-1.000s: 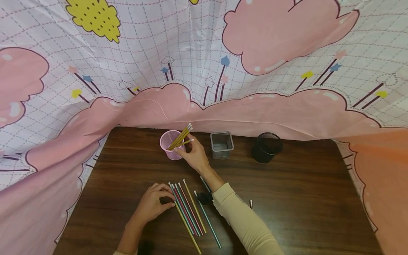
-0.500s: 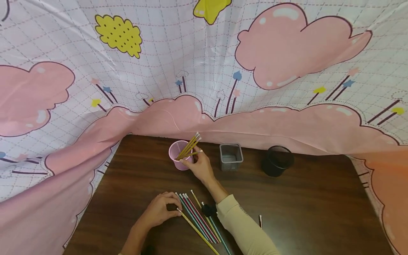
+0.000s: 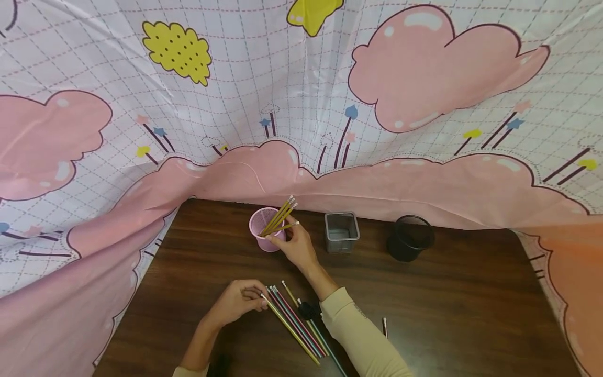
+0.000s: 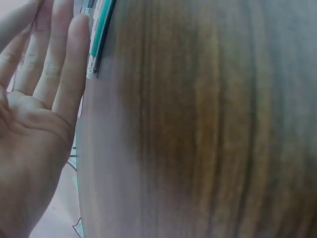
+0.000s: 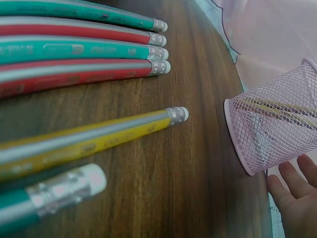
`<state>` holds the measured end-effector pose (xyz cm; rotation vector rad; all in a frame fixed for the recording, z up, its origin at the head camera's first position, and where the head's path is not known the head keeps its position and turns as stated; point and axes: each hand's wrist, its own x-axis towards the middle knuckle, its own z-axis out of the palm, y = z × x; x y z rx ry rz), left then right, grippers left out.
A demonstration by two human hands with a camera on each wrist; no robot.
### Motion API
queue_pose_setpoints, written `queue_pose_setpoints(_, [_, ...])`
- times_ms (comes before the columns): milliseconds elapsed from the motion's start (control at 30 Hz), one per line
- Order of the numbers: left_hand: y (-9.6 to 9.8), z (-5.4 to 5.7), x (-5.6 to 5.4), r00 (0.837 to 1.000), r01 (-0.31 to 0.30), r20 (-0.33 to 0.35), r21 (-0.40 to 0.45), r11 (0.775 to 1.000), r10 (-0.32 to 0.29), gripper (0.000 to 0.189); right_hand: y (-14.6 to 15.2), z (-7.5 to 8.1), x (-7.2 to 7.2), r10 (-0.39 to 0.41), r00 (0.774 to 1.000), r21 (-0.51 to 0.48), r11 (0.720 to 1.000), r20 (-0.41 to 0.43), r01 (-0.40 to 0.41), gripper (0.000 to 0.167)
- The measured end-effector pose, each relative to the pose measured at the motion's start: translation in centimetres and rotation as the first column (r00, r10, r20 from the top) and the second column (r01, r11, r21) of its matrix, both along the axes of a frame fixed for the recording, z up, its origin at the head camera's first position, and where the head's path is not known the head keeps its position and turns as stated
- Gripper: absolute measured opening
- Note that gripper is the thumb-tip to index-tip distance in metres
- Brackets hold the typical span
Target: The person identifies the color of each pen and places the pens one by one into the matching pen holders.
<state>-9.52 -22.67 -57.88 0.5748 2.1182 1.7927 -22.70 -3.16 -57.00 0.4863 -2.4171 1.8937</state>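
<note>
The left hand [image 3: 239, 301] pinches a yellow pencil [image 3: 290, 330]; the right hand [image 3: 300, 248] grips the pink cup [image 3: 269, 244] (only the right wrist view shows its mesh sides closely).

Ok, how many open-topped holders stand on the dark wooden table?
3. A round pink mesh cup holding yellow pencils stands at the left, a square grey container in the middle, and a round black cup at the right. No others show.

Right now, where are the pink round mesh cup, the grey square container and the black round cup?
Pink round mesh cup [image 5: 275, 130]: right wrist view, its side wall.
Grey square container [image 3: 340, 246]: head view, its front wall.
Black round cup [image 3: 405, 248]: head view, its front wall.
</note>
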Motion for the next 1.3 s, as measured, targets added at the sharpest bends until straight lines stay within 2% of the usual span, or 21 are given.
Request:
queue_pose_setpoints(200, [-0.5,0.4,-1.0,1.000,-0.014,-0.002,0.045,0.999,0.014,0.011,0.2,0.0,-0.2,-0.010,1.000,0.022,1.000,-0.006,0.011,0.068])
queue_pose_setpoints(400, [-1.3,1.9,-2.8,0.997,-0.072,-0.005,0.103,0.992,0.073,0.008,0.4,0.0,-0.2,-0.043,0.999,0.065,0.997,-0.025,0.045,0.066])
queue_pose_setpoints(533, [-1.5,2.8,-3.7,0.996,-0.088,-0.021,0.122,0.989,0.091,0.008,0.4,-0.1,-0.3,-0.045,0.998,0.073,0.996,-0.043,0.048,0.065])
queue_pose_setpoints(733, [-1.7,3.4,-4.3,0.995,-0.095,-0.020,0.130,0.987,0.099,0.010,0.2,-0.3,-0.4,-0.025,0.998,0.058,0.998,-0.055,0.028,0.065])
queue_pose_setpoints(1000, [-2.0,4.3,-5.4,0.993,-0.099,-0.046,0.188,0.977,0.109,0.009,0.1,-0.1,-0.3,-0.042,0.998,0.106,0.993,-0.054,0.047,0.068])
queue_pose_setpoints(1167, [-2.3,5.3,-6.6,0.982,-0.168,-0.048,0.234,0.958,0.184,0.016,0.1,-0.1,-0.3,-0.036,0.998,0.105,0.994,-0.059,0.043,0.068])
queue_pose_setpoints(1300, [-2.5,6.2,-7.9,0.965,-0.239,-0.030,0.316,0.918,0.261,0.018,0.1,-0.1,-0.2,-0.028,0.999,0.093,0.995,-0.047,0.032,0.067])
